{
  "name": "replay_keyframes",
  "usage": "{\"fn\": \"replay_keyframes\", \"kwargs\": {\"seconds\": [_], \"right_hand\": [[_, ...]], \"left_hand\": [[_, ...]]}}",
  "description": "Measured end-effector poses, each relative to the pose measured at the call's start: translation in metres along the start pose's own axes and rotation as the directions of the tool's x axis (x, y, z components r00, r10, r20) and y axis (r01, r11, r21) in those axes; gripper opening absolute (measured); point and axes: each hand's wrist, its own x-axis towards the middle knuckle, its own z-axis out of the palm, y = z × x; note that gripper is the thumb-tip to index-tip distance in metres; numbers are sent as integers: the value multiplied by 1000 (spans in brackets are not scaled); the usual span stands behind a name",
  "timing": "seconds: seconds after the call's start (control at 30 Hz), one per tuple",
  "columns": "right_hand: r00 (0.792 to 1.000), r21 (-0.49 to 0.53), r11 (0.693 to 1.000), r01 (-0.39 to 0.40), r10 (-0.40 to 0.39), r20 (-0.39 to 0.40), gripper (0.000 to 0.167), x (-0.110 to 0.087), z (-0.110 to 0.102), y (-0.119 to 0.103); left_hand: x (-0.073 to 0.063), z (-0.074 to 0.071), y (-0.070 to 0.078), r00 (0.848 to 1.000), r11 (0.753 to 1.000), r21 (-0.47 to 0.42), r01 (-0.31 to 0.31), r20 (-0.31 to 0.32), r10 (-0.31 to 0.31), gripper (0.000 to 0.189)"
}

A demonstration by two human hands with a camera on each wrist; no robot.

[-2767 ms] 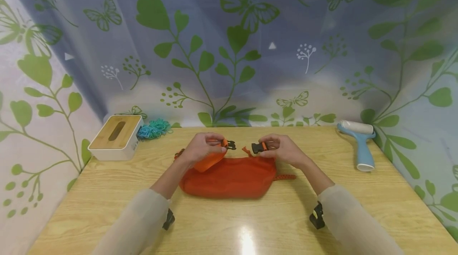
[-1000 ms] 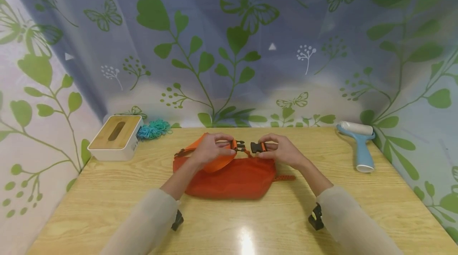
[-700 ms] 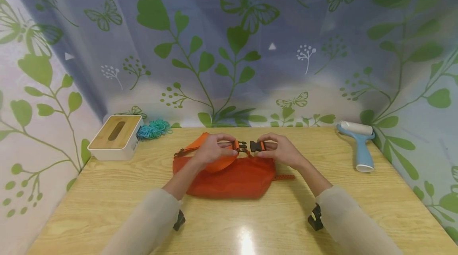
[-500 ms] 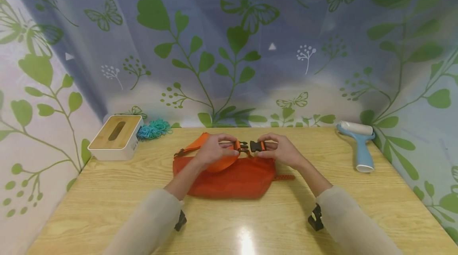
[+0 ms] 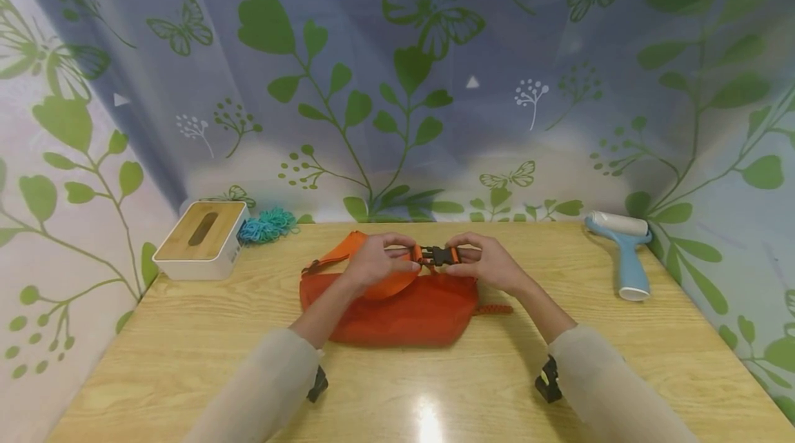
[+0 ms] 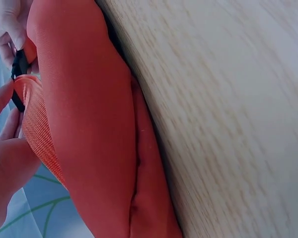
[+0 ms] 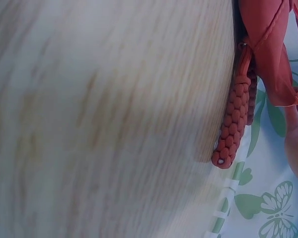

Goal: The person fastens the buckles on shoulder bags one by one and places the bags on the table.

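Observation:
A red-orange waist bag (image 5: 404, 315) lies on the table, its orange strap (image 5: 390, 286) looped up behind it. My left hand (image 5: 375, 265) pinches the pronged half of the black side-release buckle (image 5: 426, 254) at its orange webbing. Opposite it, my right hand (image 5: 492, 263) pinches the socket half (image 5: 442, 256). The prong tips have entered the socket, with part of the prongs still showing between. In the left wrist view, the bag (image 6: 84, 109) hides part of the buckle (image 6: 20, 64). A braided pull cord (image 7: 232, 121) hangs from the bag's right end.
At the back left stands a white tissue box (image 5: 194, 269) with a wooden lid, beside a bundle of teal cord (image 5: 268, 225). A blue lint roller (image 5: 632, 263) lies at the right. A patterned curtain (image 5: 348, 174) borders the table's back edge.
My left hand has moved right, bringing the prongs from apart to inside the socket's mouth. The strap follows to the right. My right hand has stayed nearly still.

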Motion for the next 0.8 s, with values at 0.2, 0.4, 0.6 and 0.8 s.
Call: {"fn": "replay_keyframes", "kwargs": {"seconds": [0.2, 0.4, 0.6, 0.8], "right_hand": [[1000, 10, 1000, 7, -7, 6, 56, 0, 1, -2], [1000, 14, 1000, 10, -10, 13, 56, 0, 2, -2], [1000, -1, 1000, 2, -2, 0, 54, 0, 2, -1], [999, -108, 994, -11, 6, -44, 58, 2, 3, -1]], "left_hand": [[0, 0, 0, 1000, 1000, -14, -5, 13, 5, 48], [1, 0, -1, 1000, 999, 31, -10, 19, 10, 52], [-1, 0, 0, 1000, 999, 42, 2, 19, -3, 49], [-2, -1, 0, 1000, 999, 41, 6, 20, -7, 47]]}}
